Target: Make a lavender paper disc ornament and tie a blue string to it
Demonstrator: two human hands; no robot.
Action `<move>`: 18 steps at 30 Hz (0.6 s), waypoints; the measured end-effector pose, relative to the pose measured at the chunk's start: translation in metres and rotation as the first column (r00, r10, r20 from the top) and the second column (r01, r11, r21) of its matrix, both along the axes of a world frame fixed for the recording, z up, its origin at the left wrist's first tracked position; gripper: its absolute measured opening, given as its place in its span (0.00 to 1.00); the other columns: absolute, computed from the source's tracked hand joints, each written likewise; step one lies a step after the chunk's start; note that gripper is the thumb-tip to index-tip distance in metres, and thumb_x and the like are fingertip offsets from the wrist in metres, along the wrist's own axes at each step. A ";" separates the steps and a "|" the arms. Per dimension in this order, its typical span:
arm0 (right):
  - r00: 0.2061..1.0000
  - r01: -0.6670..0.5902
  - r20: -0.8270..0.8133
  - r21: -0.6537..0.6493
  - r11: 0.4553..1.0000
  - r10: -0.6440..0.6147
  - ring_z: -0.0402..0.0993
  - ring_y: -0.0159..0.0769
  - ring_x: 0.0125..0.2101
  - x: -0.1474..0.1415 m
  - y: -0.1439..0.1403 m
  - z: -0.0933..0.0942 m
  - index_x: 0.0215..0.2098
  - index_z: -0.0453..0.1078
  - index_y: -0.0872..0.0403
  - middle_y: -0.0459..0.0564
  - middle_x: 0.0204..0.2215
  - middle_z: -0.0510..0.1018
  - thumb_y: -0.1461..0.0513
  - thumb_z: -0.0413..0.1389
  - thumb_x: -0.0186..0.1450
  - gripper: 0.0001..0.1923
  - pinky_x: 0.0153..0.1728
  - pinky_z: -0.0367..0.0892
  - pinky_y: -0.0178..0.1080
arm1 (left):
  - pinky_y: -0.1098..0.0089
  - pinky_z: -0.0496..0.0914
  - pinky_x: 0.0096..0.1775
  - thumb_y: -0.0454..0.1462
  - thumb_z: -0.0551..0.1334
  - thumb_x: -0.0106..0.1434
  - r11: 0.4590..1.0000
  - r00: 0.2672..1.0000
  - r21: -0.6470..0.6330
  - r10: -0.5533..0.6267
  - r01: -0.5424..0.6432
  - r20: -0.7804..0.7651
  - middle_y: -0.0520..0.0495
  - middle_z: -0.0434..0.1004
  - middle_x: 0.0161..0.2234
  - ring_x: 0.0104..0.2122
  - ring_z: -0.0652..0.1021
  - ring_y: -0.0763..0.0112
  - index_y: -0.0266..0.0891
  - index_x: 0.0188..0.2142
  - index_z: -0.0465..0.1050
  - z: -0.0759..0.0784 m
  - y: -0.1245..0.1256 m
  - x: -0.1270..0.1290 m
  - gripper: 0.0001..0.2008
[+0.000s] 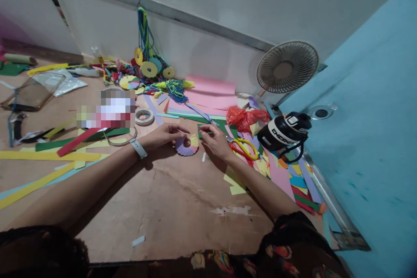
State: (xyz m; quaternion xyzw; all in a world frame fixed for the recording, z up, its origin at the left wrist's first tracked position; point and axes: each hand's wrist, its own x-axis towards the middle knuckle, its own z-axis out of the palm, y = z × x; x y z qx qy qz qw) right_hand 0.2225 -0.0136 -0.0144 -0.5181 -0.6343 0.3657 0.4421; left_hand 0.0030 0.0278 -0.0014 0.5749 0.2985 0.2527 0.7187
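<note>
My left hand (pixel 167 135) pinches the upper left edge of a small folded paper ring (pixel 184 150), purple along most of its band and pale yellow at the upper right. A gap shows in its middle. Just to the right hovers my right hand (pixel 215 140), apart from the ring, thumb and forefinger drawn together. Whatever may be between those fingertips is too small to make out. Yellow-handled scissors (pixel 248 149) lie beside the right hand, with a red handle (pixel 241 155) close by. A tiny white paper strip (pixel 203 157) rests on the table below the hands.
A roll of tape (pixel 144 117) and a thin ring (pixel 122 138) lie left of the hands. Coloured sheets (pixel 210 91), a red plastic bag (pixel 246 117) and paper scraps spread behind and right. A black bottle (pixel 282 132) and a fan (pixel 286 67) stand at right.
</note>
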 end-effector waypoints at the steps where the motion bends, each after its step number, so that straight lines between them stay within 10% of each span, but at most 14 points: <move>1: 0.991 -0.011 0.136 0.084 0.996 -0.001 0.70 0.38 0.43 0.006 0.005 0.006 0.42 0.71 0.51 0.50 0.42 0.75 0.58 0.52 0.65 0.10 0.44 0.66 0.40 | 0.65 0.71 0.39 0.41 0.67 0.59 0.999 1.000 0.046 0.015 -0.014 -0.007 0.38 0.80 0.36 0.37 0.80 0.62 0.32 0.47 0.73 0.000 0.000 0.000 0.19; 9: 0.594 -0.080 0.801 0.148 0.986 -0.072 0.63 0.44 0.50 0.047 0.065 0.038 0.43 0.72 0.54 0.55 0.46 0.72 0.63 0.57 0.62 0.10 0.53 0.58 0.43 | 0.68 0.72 0.38 0.44 0.62 0.61 0.911 0.970 0.411 0.130 -0.035 -0.205 0.42 0.81 0.36 0.36 0.79 0.62 0.35 0.40 0.77 -0.004 -0.003 0.004 0.14; 18: 0.598 0.061 0.791 0.115 0.992 -0.128 0.63 0.48 0.46 0.040 0.103 0.007 0.34 0.72 0.57 0.60 0.41 0.72 0.56 0.57 0.63 0.11 0.50 0.58 0.48 | 0.66 0.72 0.39 0.42 0.59 0.62 0.870 0.962 0.492 0.152 -0.020 -0.229 0.42 0.81 0.36 0.37 0.79 0.61 0.35 0.40 0.77 -0.004 0.002 0.001 0.14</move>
